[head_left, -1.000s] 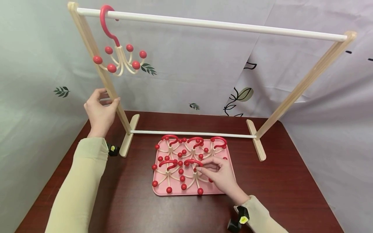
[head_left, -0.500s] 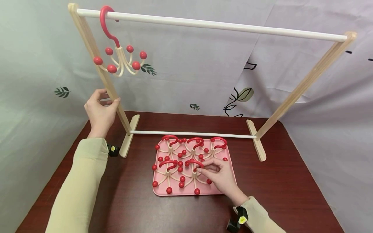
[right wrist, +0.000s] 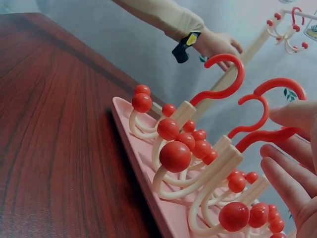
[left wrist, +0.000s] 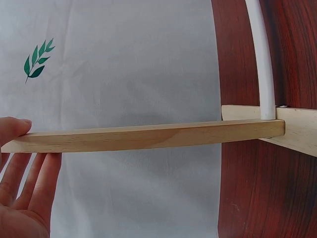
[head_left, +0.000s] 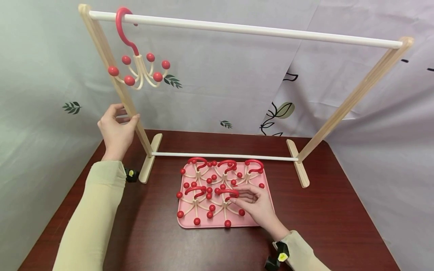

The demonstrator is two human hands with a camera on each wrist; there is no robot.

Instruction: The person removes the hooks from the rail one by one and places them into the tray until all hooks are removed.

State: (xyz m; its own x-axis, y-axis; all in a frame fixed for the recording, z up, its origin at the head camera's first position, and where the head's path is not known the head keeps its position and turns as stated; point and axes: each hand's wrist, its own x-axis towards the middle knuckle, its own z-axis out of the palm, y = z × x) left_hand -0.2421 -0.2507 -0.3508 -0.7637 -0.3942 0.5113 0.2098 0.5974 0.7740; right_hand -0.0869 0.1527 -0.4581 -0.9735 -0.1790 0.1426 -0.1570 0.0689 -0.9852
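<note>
Worktop (head_left: 339,226): dark reddish-brown wood with a glossy finish that catches soft reflections; its far edge meets the backdrop.
Backdrop (head_left: 220,86): pale grey-white cloth hung behind and around the worktop, lightly creased, in overlapping panels with a seam running down right of centre.
Print: small dark green leaf sprigs (head_left: 72,107) scattered over the left panel; larger black-outlined leaves (head_left: 281,111) on the right panel.
Light: even, diffuse, with soft shadows only.
</note>
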